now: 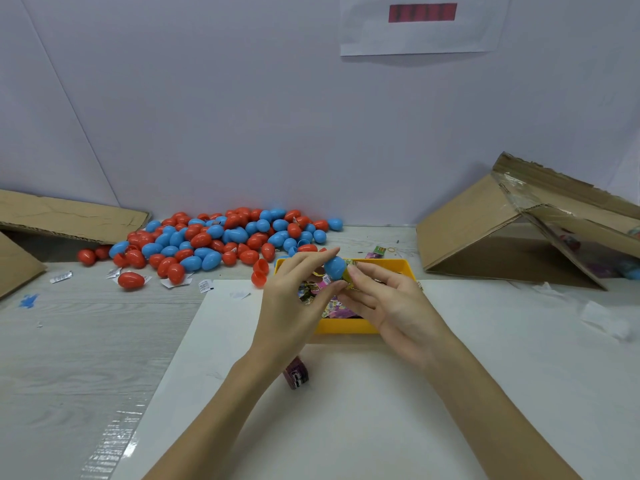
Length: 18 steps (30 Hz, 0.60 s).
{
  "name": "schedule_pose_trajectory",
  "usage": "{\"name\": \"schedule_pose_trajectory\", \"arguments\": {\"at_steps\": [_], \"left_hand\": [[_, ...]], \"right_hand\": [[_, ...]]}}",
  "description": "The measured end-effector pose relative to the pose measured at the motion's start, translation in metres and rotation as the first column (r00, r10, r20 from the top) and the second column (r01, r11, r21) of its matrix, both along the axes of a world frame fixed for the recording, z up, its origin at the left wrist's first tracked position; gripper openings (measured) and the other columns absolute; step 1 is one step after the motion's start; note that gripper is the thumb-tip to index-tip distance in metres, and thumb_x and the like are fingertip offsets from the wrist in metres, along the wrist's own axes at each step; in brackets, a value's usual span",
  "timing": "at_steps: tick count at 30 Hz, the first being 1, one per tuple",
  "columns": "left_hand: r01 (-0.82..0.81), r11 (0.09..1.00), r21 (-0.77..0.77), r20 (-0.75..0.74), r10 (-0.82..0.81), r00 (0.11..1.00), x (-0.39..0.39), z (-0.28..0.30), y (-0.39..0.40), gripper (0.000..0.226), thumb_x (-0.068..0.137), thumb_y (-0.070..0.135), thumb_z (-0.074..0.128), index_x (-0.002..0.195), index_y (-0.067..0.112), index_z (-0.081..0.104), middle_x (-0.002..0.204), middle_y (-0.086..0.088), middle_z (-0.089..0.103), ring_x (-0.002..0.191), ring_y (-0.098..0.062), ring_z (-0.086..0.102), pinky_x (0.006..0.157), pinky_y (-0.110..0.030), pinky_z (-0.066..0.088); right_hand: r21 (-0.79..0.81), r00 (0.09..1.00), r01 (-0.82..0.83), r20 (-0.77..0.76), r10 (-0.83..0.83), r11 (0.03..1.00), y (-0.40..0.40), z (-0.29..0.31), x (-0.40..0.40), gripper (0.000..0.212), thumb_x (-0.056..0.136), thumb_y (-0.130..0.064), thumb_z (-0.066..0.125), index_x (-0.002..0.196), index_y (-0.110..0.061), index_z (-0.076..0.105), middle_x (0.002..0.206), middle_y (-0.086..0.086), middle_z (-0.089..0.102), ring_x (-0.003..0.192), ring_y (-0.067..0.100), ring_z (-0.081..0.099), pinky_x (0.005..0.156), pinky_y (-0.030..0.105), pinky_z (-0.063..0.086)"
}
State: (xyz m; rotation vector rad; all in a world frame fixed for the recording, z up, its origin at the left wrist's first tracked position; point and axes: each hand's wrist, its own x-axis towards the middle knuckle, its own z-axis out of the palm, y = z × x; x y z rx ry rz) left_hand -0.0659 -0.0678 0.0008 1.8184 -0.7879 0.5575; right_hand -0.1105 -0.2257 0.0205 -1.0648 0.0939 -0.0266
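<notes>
Blue egg (pixel 335 267) slants up-left, pinched between left hand (pixel 294 299) and right hand (pixel 389 306).

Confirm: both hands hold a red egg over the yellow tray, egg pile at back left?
Not quite: the egg is blue, not red. The head view shows the left hand and right hand holding a blue egg over the yellow tray, with the egg pile at back left.

Packing workbench: heap of plastic eggs (pixel 214 237), cardboard boxes (pixel 519 230), yellow tray (pixel 346 327) of small packets against plain partition.
</notes>
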Motion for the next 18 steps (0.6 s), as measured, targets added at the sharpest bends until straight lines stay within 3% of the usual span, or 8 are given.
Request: {"name": "schedule_pose_trajectory", "arguments": {"at_steps": [3, 9, 14, 18], "left_hand": [[-0.007, 1.0, -0.008, 0.049, 0.008, 0.999, -0.0008, -0.0001, -0.0009, 0.053, 0.088, 0.013, 0.078, 0.138, 0.014, 0.062, 0.128, 0.007, 0.067, 0.116, -0.016, 0.064, 0.096, -0.039, 0.055], [-0.008, 0.999, -0.04, 0.044, 0.01, 0.999, 0.0014, 0.0009, 0.0012, 0.045, 0.089, 0.021, 0.077, 0.133, 0.019, 0.067, 0.123, 0.015, 0.068, 0.113, -0.015, 0.063, 0.094, -0.043, 0.054], [0.026, 0.996, -0.084, -0.03, -0.029, 0.999, 0.0026, 0.0027, 0.0049, 0.042, 0.086, 0.022, 0.078, 0.127, 0.02, 0.071, 0.113, 0.018, 0.072, 0.109, -0.015, 0.062, 0.094, -0.023, 0.049], [0.064, 0.99, -0.129, -0.102, -0.078, 0.992, 0.0031, 0.006, 0.0071, 0.041, 0.08, 0.024, 0.079, 0.121, 0.018, 0.075, 0.105, 0.017, 0.074, 0.104, -0.014, 0.062, 0.093, -0.02, 0.046]], "right_hand": [[0.143, 0.997, -0.053, -0.055, 0.061, 0.988, 0.0006, 0.0039, -0.0017, 0.04, 0.091, -0.013, 0.071, 0.129, 0.0, 0.064, 0.117, 0.015, 0.075, 0.096, 0.021, 0.075, 0.088, 0.032, 0.062], [0.229, 0.977, -0.136, -0.128, 0.168, 0.964, -0.0005, 0.0092, -0.004, 0.041, 0.088, -0.02, 0.074, 0.126, -0.003, 0.069, 0.11, 0.014, 0.075, 0.096, 0.022, 0.075, 0.084, 0.03, 0.062], [0.268, 0.968, -0.147, -0.159, 0.194, 0.952, -0.0006, 0.0097, -0.0044, 0.039, 0.085, -0.021, 0.076, 0.12, -0.004, 0.071, 0.105, 0.016, 0.076, 0.097, 0.025, 0.076, 0.083, 0.031, 0.063], [0.249, 0.963, -0.165, -0.169, 0.211, 0.954, -0.0001, 0.0106, -0.006, 0.037, 0.085, -0.023, 0.076, 0.117, -0.006, 0.073, 0.104, 0.014, 0.076, 0.102, 0.025, 0.075, 0.086, 0.03, 0.062]]}}
